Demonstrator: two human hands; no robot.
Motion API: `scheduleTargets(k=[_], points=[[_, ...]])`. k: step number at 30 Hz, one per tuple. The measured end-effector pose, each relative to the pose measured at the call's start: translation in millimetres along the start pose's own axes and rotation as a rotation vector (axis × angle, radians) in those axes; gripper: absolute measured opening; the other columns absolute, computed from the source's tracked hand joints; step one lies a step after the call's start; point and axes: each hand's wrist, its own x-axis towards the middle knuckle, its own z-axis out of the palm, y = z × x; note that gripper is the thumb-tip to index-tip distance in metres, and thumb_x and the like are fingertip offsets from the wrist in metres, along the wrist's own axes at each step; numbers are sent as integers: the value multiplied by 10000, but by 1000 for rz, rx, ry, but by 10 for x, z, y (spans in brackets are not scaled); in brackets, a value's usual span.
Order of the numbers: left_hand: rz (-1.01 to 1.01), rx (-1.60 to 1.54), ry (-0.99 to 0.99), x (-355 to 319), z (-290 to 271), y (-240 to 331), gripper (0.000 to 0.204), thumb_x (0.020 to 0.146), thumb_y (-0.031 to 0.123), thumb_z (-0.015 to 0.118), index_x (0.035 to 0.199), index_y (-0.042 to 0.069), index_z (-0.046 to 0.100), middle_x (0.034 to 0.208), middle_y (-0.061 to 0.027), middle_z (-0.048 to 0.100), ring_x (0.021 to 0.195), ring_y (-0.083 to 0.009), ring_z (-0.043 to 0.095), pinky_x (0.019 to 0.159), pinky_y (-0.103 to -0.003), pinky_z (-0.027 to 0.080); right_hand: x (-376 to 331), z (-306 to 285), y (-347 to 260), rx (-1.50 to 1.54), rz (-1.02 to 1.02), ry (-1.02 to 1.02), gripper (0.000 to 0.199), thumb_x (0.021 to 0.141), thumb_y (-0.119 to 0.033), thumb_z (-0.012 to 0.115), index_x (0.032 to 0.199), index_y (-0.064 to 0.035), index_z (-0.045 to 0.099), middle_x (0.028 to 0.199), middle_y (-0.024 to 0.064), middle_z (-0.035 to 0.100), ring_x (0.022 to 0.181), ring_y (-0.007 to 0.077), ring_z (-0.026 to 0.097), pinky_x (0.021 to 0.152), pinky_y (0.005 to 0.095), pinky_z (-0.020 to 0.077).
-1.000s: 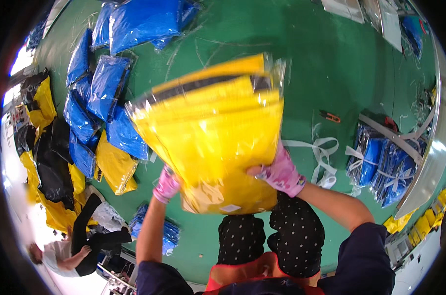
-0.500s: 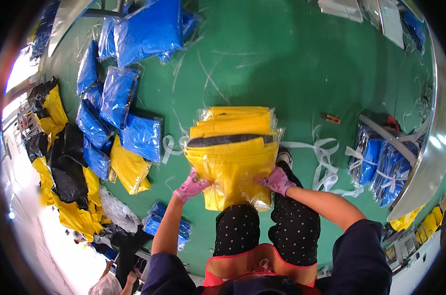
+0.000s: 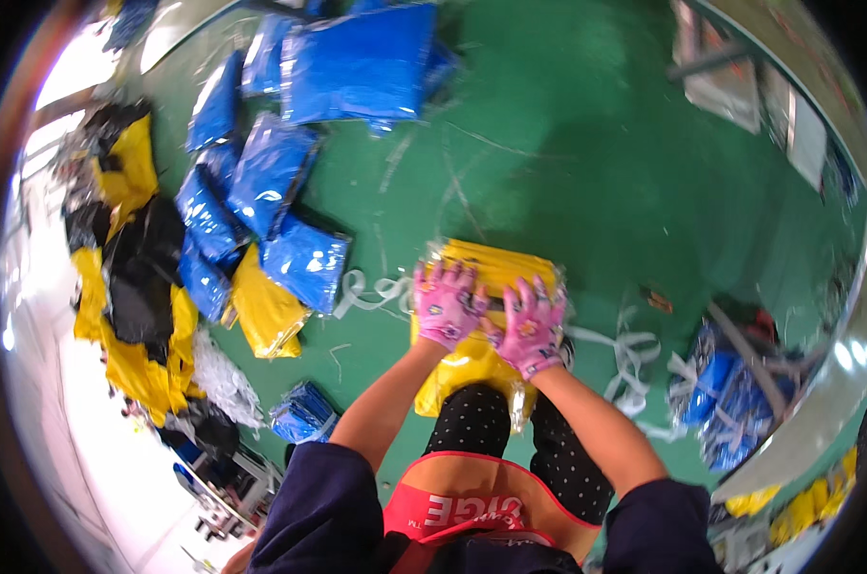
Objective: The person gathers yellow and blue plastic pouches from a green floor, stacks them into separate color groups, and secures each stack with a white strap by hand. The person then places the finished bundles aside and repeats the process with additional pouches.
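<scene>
A stack of yellow folded goods in clear plastic bags (image 3: 471, 373) lies in front of my legs, with a dark band across its middle. My left hand (image 3: 447, 304), in a pink flowered glove, rests on top of the stack with its fingers spread. Beside it my right hand (image 3: 529, 325), gloved alike, presses on the stack's right part, fingers also spread. A white ribbon (image 3: 362, 292) sticks out at the stack's left, and another white ribbon (image 3: 629, 368) curls over the floor at its right.
Blue bagged packs (image 3: 357, 67) lie in a heap at the far left, with a yellow bagged pack (image 3: 264, 306) by them. Black and yellow sheets (image 3: 142, 287) are piled further left. Tied blue bundles (image 3: 730, 383) sit right, beside a metal edge. An orange-handled tool (image 3: 658, 300) is on the floor.
Both hands have gone from the near sides of the yellow stack up onto its top and spread out. The view has turned a little.
</scene>
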Motion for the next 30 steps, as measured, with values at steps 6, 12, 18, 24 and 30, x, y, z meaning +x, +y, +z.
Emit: scheduleTargets(k=[6, 12, 18, 24, 30], points=[[15, -224, 216, 112, 336, -81, 264, 729, 236, 565, 943, 91, 615, 988, -74, 603, 1032, -264, 525, 964, -440, 337, 170, 249, 191, -79, -97, 110, 508, 838, -463, 427, 1124, -67, 563, 1250, 133, 476, 1196, 373, 396, 990, 575, 243], [51, -366, 220, 305, 595, -230, 259, 708, 254, 568, 888, 78, 628, 890, -88, 606, 921, -277, 563, 845, -421, 414, 290, 488, 271, -125, -99, 140, 507, 855, -477, 386, 1124, -86, 567, 1262, 105, 485, 1199, 353, 408, 989, 555, 267], [31, -425, 266, 339, 711, -303, 168, 674, 229, 563, 778, 100, 589, 800, -62, 581, 805, -258, 537, 764, -393, 420, 326, 671, 303, -171, -133, 208, 513, 893, -493, 322, 1088, -78, 553, 1214, 96, 515, 1136, 330, 463, 947, 511, 314], [9, -563, 332, 62, 704, -438, 252, 671, 245, 572, 866, 89, 602, 871, -84, 576, 895, -285, 549, 785, -408, 440, 144, 713, 203, -199, -232, 203, 486, 935, -447, 297, 1134, -59, 510, 1232, 126, 503, 1147, 338, 457, 944, 508, 325], [-881, -668, 1244, -663, 475, -2593, 296, 740, 186, 599, 973, 11, 552, 869, -161, 587, 789, -321, 574, 716, -400, 468, 104, 674, 283, -239, -209, 96, 451, 951, -371, 311, 1188, -30, 488, 1239, 166, 508, 1158, 344, 462, 959, 474, 335]])
